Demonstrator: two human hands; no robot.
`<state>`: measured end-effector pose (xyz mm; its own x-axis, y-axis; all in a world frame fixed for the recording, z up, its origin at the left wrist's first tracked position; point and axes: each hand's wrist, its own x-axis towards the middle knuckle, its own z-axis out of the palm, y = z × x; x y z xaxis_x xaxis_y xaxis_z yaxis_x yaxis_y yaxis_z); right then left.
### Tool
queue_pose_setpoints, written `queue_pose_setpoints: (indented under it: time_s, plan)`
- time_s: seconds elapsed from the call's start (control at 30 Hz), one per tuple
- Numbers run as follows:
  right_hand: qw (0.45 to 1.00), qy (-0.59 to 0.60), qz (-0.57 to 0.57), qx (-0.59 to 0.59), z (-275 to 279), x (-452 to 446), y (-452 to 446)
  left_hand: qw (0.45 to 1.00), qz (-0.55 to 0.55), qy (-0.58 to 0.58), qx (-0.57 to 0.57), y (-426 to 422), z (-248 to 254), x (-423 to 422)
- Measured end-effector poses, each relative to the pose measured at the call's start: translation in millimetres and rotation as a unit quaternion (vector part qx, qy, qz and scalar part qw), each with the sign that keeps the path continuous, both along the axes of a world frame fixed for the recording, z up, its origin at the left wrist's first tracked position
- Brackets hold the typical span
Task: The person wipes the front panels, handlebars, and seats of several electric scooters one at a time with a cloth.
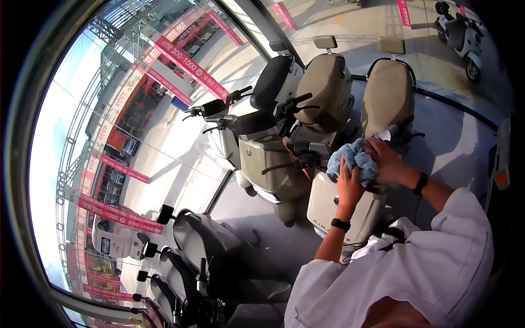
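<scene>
Left hand and right hand, two bare hands in all, grasp one crumpled light-blue cloth, the left with fingers spread up over its lower side, the right with bent fingers at its upper right edge. Each wrist carries one black band, two together. The cloth is at the handlebar end of the nearest scooter, over its cream front panel with raised lettering, and hides part of what lies beneath; whether it touches the bodywork there, I cannot tell. Three scooter seats with padded backrests stand in a row beyond: two tan, one of them the nearest scooter's seat, the other a tan seat beside it, and one black seat. Dark handlebars crowd the space left of the cloth. At lower left are at least three more dark-seated scooters, overlapping too much to count exactly. Past the glass, one white scooter stands at upper right, and several red banners hang at left.
</scene>
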<state>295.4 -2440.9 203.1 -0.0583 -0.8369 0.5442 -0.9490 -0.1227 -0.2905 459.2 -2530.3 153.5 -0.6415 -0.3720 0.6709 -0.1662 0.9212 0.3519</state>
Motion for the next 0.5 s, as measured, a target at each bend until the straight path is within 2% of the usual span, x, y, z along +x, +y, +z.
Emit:
queue_pose_setpoints:
  time_s: [0.07,0.13,0.23,0.4,0.5]
  plan:
    - [0.999,0.034,0.020,-0.031,5.2,18.3,-13.6,0.995,0.080,0.016,0.059,-5.8,3.6,18.0]
    - [0.999,0.026,0.009,-0.025,0.7,22.6,-28.3,0.989,0.109,-0.014,0.097,-13.4,13.7,20.1]
    - [0.999,-0.046,0.015,-0.001,6.6,16.1,-32.0,0.994,0.071,-0.019,0.077,-18.7,49.2,9.7]
    - [0.997,-0.082,-0.008,-0.002,-25.4,-25.8,-6.1,0.999,0.025,-0.042,0.019,-12.0,58.5,-34.5]
    - [0.990,-0.122,-0.075,-0.014,-42.2,-38.7,9.4,0.998,-0.008,-0.067,-0.020,-12.4,57.0,-57.0]
